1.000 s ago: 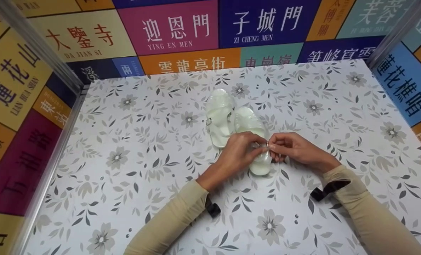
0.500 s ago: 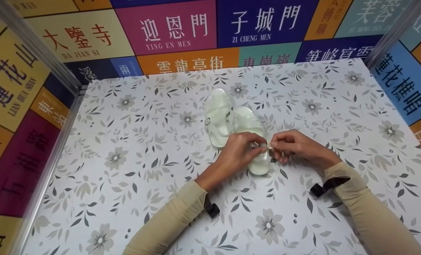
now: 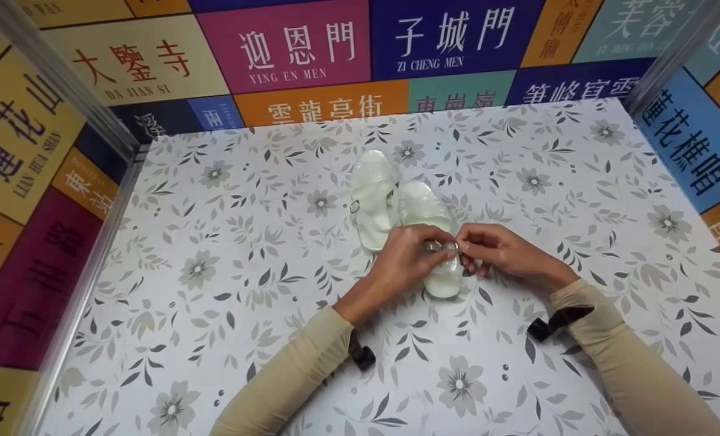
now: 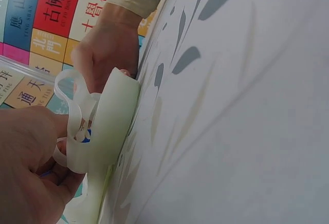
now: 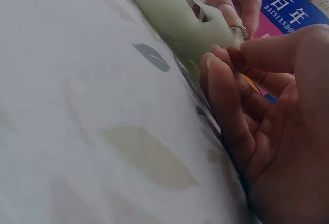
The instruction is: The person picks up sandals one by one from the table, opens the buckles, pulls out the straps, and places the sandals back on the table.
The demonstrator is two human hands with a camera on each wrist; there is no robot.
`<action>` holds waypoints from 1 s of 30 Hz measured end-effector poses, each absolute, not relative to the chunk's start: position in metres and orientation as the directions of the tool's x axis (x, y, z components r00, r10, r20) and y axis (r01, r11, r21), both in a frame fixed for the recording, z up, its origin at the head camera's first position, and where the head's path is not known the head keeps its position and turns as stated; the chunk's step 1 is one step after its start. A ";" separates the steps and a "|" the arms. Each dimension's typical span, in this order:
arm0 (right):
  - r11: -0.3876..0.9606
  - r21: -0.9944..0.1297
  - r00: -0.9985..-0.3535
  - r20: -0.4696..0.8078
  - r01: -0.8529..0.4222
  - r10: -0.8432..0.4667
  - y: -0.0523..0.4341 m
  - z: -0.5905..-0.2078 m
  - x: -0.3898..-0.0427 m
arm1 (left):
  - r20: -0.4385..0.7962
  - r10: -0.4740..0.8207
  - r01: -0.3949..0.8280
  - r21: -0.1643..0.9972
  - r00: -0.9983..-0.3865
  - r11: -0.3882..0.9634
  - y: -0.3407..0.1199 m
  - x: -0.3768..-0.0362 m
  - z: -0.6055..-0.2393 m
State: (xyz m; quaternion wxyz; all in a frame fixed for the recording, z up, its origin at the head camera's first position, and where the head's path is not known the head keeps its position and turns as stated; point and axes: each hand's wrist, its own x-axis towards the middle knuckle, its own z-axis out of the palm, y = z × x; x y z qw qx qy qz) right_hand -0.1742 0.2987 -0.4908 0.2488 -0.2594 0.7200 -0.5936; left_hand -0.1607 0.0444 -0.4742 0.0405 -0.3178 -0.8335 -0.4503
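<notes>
Two pale translucent green sandals lie side by side near the middle of the flower-patterned table [image 3: 226, 339]. On the nearer, right sandal [image 3: 423, 209] both hands meet at its strap. My left hand [image 3: 405, 263] pinches the strap [image 4: 72, 111] beside the small metal buckle [image 3: 449, 247]. From the right, my right hand [image 3: 499, 254] pinches the same buckle [image 5: 238, 30] with thumb and forefinger. The far left sandal [image 3: 373, 188] lies untouched, its own buckle facing left. The right sandal's heel part shows below the hands; the hands hide the strap's middle.
Colourful walls with Chinese signs [image 3: 299, 51] close the table at the back and on both sides, with metal corner posts [image 3: 63, 79]. A black wrist strap [image 3: 553, 321] shows on the right sleeve and another [image 3: 360, 354] on the left.
Both hands stay at the right sandal's buckle with only slight finger shifts. The view has drifted a little; the sandals have not moved.
</notes>
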 end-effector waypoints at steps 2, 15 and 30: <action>0.171 -0.982 -0.752 -0.054 -0.078 -0.656 0.298 -0.491 -0.174 | 0.358 0.493 0.566 0.732 -0.793 0.378 0.044 -0.161 -0.475; 0.173 -0.980 -0.762 -0.038 -0.098 -0.646 0.298 -0.493 -0.175 | 0.357 0.491 0.561 0.742 -0.794 0.368 0.043 -0.160 -0.476; 0.150 -0.987 -0.756 -0.050 -0.064 -0.653 0.298 -0.490 -0.174 | 0.310 0.459 0.505 0.766 -0.833 0.398 0.044 -0.160 -0.474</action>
